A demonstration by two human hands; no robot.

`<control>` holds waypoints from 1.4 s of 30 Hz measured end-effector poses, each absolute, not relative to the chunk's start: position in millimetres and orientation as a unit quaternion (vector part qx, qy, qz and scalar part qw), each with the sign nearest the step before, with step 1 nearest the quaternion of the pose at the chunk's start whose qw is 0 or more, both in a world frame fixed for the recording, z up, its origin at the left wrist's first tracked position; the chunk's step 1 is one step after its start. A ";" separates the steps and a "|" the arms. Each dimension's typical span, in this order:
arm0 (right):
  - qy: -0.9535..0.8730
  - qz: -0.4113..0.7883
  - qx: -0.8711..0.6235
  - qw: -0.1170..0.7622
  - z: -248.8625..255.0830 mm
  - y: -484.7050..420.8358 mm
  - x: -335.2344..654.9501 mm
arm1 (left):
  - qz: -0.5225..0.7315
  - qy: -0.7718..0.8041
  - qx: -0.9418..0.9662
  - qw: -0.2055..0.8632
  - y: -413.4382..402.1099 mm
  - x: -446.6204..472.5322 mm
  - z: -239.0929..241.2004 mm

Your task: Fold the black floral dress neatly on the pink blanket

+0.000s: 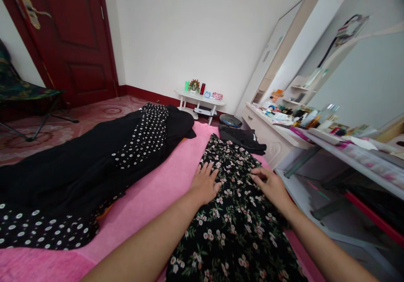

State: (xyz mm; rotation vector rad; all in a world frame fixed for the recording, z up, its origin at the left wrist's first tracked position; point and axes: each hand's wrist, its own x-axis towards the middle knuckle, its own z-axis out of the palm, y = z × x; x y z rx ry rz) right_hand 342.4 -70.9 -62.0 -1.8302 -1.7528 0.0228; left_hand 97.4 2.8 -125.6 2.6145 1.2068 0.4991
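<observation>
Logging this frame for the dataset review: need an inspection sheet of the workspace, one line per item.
Surface: pink blanket, spread flat, partly covered by clothes.
Job's things: black floral garment lying flat along the blanket's right side.
Clutter: black polka-dot garment laid along the left; folded dark garment at the far end.
Grippers: left hand flat, palm down at the floral garment's left edge; right hand resting on it, fingers slightly curled; whether it pinches the fabric cannot be told.
Cables: nothing seen.
Surroundings: white dresser crowded with small items, small white table by the wall, red door, folding chair.
</observation>
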 end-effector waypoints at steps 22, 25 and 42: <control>-0.162 0.237 -0.632 0.720 -57.7 -86.4 376.8 | 0.167 0.410 0.890 0.109 2.8 97.9 -126.4; -0.196 0.245 -0.625 0.715 -38.2 -95.2 375.0 | 0.171 0.410 0.890 0.108 2.6 97.4 -126.0; -0.577 0.288 -0.739 0.196 -51.5 -152.9 334.1 | 0.178 0.405 0.889 0.114 3.2 97.5 -126.9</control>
